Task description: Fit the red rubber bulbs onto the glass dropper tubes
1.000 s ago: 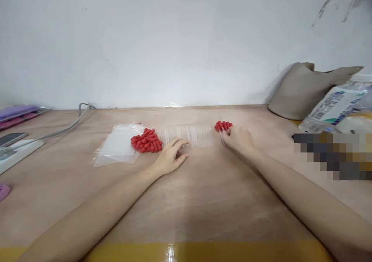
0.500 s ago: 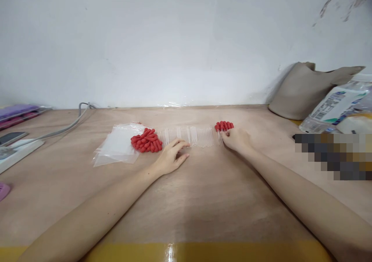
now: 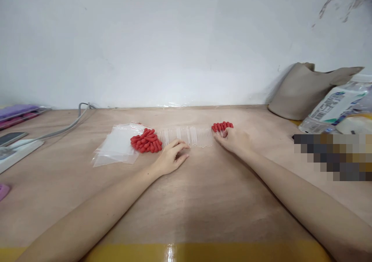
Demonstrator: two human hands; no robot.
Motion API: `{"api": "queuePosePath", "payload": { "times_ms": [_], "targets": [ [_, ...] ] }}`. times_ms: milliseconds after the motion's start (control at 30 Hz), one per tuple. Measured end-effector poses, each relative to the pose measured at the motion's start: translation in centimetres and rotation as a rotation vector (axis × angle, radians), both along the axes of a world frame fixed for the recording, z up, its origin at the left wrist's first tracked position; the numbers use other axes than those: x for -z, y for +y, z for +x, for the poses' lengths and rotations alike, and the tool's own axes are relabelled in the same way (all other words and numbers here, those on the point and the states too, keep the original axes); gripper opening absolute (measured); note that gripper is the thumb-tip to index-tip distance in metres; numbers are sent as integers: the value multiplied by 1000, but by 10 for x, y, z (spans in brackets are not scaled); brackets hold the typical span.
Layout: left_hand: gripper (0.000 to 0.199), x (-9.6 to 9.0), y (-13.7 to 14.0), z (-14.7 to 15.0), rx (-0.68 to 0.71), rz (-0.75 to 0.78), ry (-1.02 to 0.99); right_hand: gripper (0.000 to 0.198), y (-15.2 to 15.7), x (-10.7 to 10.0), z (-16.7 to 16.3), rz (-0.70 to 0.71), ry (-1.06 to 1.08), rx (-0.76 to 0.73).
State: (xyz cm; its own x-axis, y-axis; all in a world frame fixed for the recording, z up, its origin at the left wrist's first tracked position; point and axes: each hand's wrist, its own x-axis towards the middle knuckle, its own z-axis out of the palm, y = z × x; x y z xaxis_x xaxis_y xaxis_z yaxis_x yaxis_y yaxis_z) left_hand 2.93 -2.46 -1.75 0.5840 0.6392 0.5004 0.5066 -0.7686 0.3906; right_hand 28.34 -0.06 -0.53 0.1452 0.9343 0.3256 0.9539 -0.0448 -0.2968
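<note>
Several clear, thin tubes (image 3: 200, 136) lie side by side in a row on the table. My left hand (image 3: 173, 157) rests at their near side, fingers bent and apart, holding nothing I can see. At the row's right end lie several red rubber bulbs (image 3: 222, 126), which appear to cap tubes like droppers. My right hand (image 3: 234, 140) is closed at these droppers, thumb and index finger at the clear tubes below the bulbs; the fingers partly hide them. A pile of loose red bulbs (image 3: 147, 141) sits left of the row.
Clear zip bags (image 3: 114, 148) lie left of the red pile. Far left are a grey cable (image 3: 62, 129), a phone (image 3: 13, 138) and purple packets (image 3: 19, 112). To the right stand a taupe bag-like object (image 3: 299, 91) and a labelled plastic bottle (image 3: 334, 103).
The left end of the red-capped group has shifted slightly left, against the clear row, and my right fingertips have moved left. My left hand has stayed nearly still.
</note>
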Motion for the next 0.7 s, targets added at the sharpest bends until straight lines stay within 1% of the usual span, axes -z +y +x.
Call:
{"api": "queuePosePath", "payload": {
  "times_ms": [67,167,267,333,400,533,700],
  "targets": [
    [20,0,0,0,0,-2,2,38,0,0,-1,-24,-45,-2],
    [18,1,1,0,3,7,-2,31,2,2,0,-43,-56,21],
    [18,1,1,0,2,15,0,22,3,5,1,11,-8,20],
    [18,1,1,0,0,11,6,22,4,8,-1,52,12,1],
    [18,1,1,0,0,6,12,25,4,10,-4,55,7,-32],
    [18,0,1,1,6,5,14,26,5,12,-13,0,-31,-77],
    [17,0,1,1,6,5,20,25,9,11,-15,-73,-97,-41]
  ]
}}
